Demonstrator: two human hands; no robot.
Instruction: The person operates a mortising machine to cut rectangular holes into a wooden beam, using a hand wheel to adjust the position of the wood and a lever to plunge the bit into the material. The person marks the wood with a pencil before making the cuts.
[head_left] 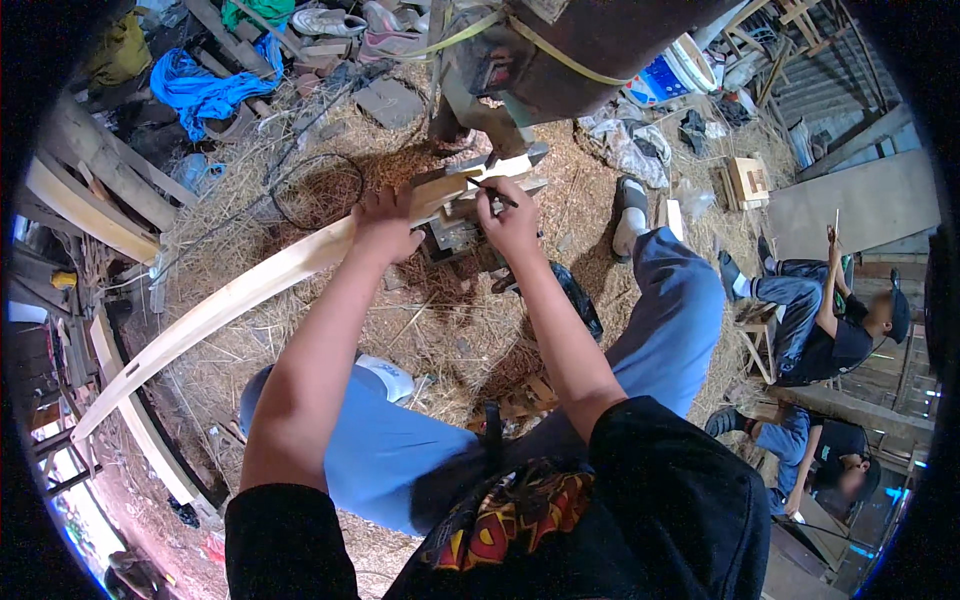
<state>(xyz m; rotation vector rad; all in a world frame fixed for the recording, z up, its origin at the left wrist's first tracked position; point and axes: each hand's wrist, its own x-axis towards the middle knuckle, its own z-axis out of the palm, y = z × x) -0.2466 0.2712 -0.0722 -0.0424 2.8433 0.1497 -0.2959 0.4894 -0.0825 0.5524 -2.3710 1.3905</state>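
My left hand (384,228) is closed over a long pale wooden plank (270,262), its fingers across the far edge and its thumb near the close edge. In the fingers of my right hand (512,222) is a slim dark pen (500,196). Its tip is at the plank's right end, close to a notch-like bright patch. That end of the plank rests on the metal vise (450,240) of a machine. Just above the right end hangs the machine's bit (491,158), below its heavy brown body (600,40). Whether the pen tip touches the wood I cannot tell.
Wood shavings and straw cover the ground. A black cable loop (318,190) lies left of the machine. A blue cloth (215,85) and shoes (330,22) lie at the far left. Other planks (140,400) stand left. Two people (825,325) sit at the right.
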